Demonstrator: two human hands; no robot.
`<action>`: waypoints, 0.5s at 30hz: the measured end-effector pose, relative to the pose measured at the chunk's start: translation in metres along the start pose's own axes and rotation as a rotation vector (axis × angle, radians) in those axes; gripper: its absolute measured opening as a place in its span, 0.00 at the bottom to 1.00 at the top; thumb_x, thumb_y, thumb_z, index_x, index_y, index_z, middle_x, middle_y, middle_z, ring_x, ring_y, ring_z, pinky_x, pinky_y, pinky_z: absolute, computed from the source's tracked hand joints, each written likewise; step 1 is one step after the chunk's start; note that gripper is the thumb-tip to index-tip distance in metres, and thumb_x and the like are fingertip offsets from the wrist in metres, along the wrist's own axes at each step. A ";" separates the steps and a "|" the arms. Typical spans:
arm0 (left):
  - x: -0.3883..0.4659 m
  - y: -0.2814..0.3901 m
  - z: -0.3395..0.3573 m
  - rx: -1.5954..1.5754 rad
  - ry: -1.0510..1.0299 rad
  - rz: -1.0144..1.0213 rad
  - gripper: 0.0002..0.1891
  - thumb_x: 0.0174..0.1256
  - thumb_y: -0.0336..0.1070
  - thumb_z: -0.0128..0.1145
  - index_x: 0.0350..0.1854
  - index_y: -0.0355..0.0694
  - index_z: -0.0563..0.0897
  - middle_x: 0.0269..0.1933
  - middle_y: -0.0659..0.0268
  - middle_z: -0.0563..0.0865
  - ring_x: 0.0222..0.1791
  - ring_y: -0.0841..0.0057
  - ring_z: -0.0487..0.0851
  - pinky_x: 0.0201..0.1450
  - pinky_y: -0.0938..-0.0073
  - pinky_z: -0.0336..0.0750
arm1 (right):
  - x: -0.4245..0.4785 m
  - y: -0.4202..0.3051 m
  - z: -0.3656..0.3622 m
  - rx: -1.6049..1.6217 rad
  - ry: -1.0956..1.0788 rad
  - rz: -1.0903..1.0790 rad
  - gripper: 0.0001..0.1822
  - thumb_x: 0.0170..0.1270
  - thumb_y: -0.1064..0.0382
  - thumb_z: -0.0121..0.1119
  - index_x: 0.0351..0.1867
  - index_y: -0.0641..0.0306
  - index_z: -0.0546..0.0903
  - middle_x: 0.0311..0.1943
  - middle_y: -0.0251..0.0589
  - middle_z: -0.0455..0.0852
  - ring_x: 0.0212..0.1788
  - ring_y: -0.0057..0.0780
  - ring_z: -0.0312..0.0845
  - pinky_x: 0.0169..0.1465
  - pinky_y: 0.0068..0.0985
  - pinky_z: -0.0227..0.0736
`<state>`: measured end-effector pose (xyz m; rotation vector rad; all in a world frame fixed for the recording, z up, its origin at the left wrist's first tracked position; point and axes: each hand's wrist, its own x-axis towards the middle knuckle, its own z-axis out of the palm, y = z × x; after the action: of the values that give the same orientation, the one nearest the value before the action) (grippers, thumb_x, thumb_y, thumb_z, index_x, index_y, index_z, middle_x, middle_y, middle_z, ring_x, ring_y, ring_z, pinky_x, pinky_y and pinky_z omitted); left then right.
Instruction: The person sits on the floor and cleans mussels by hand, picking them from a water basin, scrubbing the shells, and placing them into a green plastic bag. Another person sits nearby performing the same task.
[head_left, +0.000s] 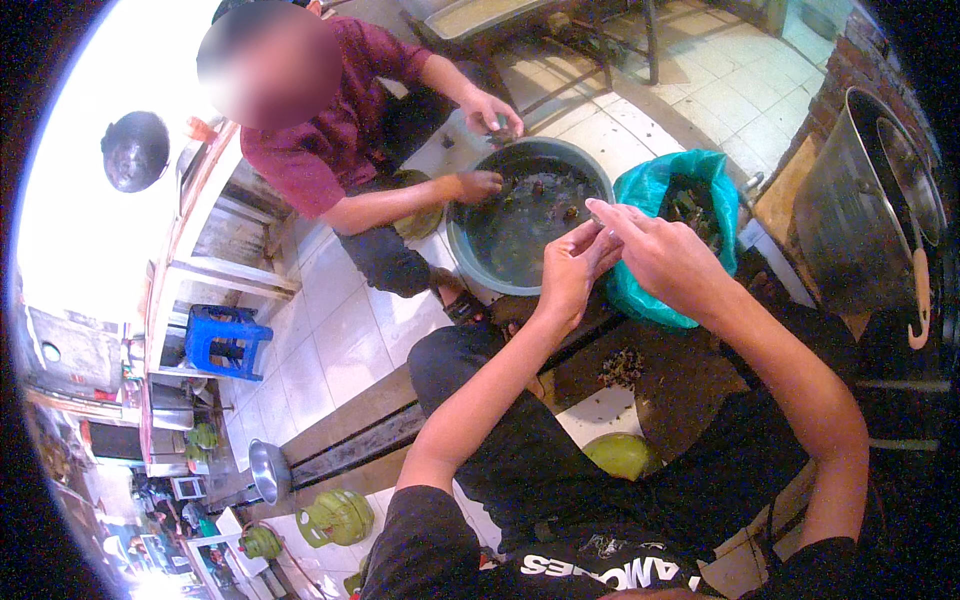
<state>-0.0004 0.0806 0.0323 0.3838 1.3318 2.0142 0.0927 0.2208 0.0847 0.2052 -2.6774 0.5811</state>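
Note:
My left hand (576, 271) and my right hand (660, 244) meet over the right rim of a round grey basin (459, 251). Pinched between the fingertips of both is a small dark piece (598, 220), mostly covered by the fingers, so its kind cannot be told. Dark, murky water (517, 232) fills the basin, with a few brownish lumps (571, 212) showing in it. Just beyond my right hand stands an open teal plastic bag (637, 191), holding many dark, elongated pieces (694, 206).
Across the basin sits a co-worker in a maroon shirt (300, 169), one hand (480, 186) over the water, the other (491, 112) holding a dark piece. A large metal pot (847, 202) stands at right. Dark scraps (622, 367) lie below my hands. Green gas cylinders (337, 517) stand lower left.

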 end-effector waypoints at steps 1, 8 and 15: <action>0.000 -0.001 -0.001 -0.006 -0.004 0.006 0.18 0.79 0.34 0.60 0.63 0.28 0.81 0.57 0.56 0.88 0.55 0.72 0.88 0.62 0.70 0.84 | 0.000 -0.001 0.000 0.007 -0.008 0.010 0.28 0.70 0.69 0.53 0.72 0.66 0.69 0.56 0.62 0.85 0.51 0.55 0.87 0.51 0.44 0.86; 0.002 -0.005 -0.003 -0.001 -0.018 0.003 0.16 0.79 0.33 0.59 0.62 0.29 0.82 0.56 0.58 0.88 0.54 0.73 0.88 0.61 0.72 0.85 | -0.001 0.001 -0.002 0.014 -0.003 0.007 0.30 0.67 0.71 0.55 0.73 0.65 0.69 0.57 0.62 0.85 0.50 0.55 0.88 0.48 0.44 0.86; 0.001 -0.002 -0.002 -0.013 -0.033 -0.002 0.16 0.79 0.32 0.59 0.61 0.29 0.82 0.55 0.60 0.88 0.54 0.74 0.88 0.61 0.72 0.85 | -0.001 0.003 -0.002 0.026 -0.012 0.012 0.31 0.66 0.73 0.56 0.73 0.66 0.69 0.57 0.62 0.85 0.49 0.55 0.88 0.48 0.44 0.87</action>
<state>-0.0015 0.0804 0.0298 0.4079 1.2982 2.0058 0.0937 0.2247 0.0849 0.2007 -2.6858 0.6210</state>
